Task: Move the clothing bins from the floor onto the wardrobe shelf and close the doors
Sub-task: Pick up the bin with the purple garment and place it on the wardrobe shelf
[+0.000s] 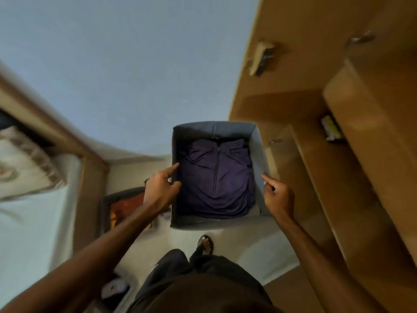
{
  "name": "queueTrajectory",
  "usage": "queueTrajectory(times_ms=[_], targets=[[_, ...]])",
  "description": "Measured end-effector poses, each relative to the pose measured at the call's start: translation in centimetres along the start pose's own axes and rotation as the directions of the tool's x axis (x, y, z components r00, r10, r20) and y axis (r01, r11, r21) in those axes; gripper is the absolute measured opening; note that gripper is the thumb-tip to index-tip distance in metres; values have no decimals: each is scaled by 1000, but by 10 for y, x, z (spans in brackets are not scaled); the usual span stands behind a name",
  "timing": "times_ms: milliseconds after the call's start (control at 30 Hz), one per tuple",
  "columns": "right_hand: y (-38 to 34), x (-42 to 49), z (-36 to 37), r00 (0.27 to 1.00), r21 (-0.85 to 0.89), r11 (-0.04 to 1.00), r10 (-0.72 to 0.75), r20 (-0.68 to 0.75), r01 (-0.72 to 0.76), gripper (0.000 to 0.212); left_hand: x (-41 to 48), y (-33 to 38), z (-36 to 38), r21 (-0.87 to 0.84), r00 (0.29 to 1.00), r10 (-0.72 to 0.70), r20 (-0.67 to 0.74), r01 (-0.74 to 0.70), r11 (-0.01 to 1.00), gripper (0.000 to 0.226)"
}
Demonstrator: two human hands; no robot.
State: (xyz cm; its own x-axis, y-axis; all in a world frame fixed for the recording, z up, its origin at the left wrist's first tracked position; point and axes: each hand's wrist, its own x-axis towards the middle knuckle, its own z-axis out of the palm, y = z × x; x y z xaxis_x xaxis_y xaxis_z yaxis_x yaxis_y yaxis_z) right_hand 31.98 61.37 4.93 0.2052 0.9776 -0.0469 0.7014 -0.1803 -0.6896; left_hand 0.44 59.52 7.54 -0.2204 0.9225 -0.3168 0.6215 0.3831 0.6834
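A grey-blue fabric bin (pixel 225 129) is held up in the air in front of me, above the floor. A folded dark purple zip-up garment (pixel 216 179) lies inside it. My left hand (pixel 161 188) grips the bin's left wall, with the index finger stretched along the rim. My right hand (pixel 278 195) grips the right wall the same way. The open wooden wardrobe (pixel 316 123) stands to the right, its shelves (pixel 325 168) just beside the bin.
An open wardrobe door (pixel 270 30) with a hinge rises behind the bin. A small yellow-green item (pixel 330 128) sits on a shelf. A bed (pixel 29 199) lies at left, a dark-framed object (pixel 124 206) on the floor. My sandalled foot (pixel 205 243) is below the bin.
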Motion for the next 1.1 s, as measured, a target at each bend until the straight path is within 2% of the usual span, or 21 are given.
queueTrajectory(times_ms=[133,333,467,600,800,900,967,1033,1100], targets=[[16,26,-64,973,42,989,149,-175,-144,28,42,90,28,24,982,169,85,-172,985,63],[38,46,-167,869,138,971,237,-435,-196,30,81,231,69,-22,893,440,94,-440,898,52],[51,58,-228,758,151,963,268,-595,-222,29,105,322,101,-86,776,616,133,-611,787,49],[75,76,-269,662,176,944,321,-678,-278,28,129,402,150,-177,644,732,221,-712,679,52],[123,89,-319,499,250,879,442,-746,-405,29,144,500,239,-202,472,813,341,-808,554,46],[145,85,-338,448,257,831,496,-744,-493,31,144,534,281,-177,380,833,401,-860,478,45],[157,75,-353,399,240,783,523,-753,-574,30,138,552,312,-186,286,823,491,-888,420,48],[169,65,-366,380,215,754,529,-759,-621,29,129,565,337,-190,190,789,585,-913,360,54],[184,55,-383,330,260,721,566,-756,-642,29,118,581,370,-195,135,745,653,-921,338,56]])
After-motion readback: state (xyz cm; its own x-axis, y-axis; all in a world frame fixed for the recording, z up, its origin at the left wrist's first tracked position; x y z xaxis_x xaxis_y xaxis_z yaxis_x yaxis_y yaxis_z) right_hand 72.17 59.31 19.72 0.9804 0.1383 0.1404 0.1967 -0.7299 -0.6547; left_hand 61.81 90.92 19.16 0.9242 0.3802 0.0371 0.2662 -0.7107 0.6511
